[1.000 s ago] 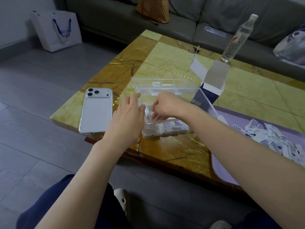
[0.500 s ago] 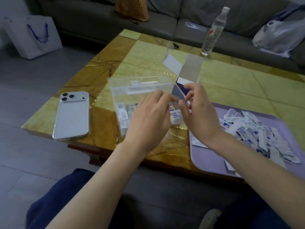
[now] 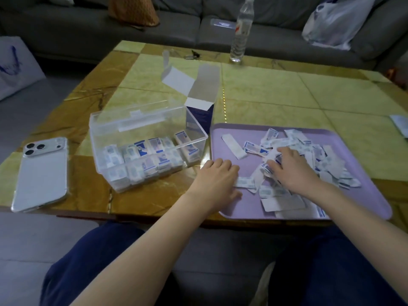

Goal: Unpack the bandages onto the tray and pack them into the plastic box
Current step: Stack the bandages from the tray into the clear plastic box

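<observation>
While the open plastic box holds rows of bandages, the purple tray beside it carries a loose heap, left hand resting relaxed at its rim, right hand upon the heap, grasp indiscernible, blue print illegible.

Both arms reach forward, left hand and right hand palm-down, close together, fingers loosely bent.
</observation>
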Tool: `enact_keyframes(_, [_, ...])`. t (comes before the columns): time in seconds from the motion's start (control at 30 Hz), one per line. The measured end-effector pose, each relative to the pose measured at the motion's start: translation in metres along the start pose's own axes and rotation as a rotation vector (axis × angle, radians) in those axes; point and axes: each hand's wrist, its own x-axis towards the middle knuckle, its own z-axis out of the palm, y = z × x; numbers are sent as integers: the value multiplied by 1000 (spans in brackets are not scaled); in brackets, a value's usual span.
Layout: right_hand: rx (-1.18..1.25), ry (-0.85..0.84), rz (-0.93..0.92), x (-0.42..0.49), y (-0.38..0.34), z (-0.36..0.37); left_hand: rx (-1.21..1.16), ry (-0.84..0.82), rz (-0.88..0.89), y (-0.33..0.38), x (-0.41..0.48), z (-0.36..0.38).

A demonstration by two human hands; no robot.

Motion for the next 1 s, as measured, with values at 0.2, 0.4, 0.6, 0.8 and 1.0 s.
enact_keyframes(0.2, [160,0,-115,-8,1,2,-16,-27,-76,19,17,5])
enact_keyframes(0.4, [100,-44,-176,-1,3,-7,-86,-31,-177,29,31,11])
enact_keyframes(0.6, [48,-93,-117,5,-1,-8,-192,-19,-265,41,47,11])
enact_keyframes(0.8, [164,-91,-110,9,0,-6,-440,-10,-326,44,56,12])
enact_keyframes(1.0, [226,-116,-151,10,6,-10,-515,5,-385,38,61,11])
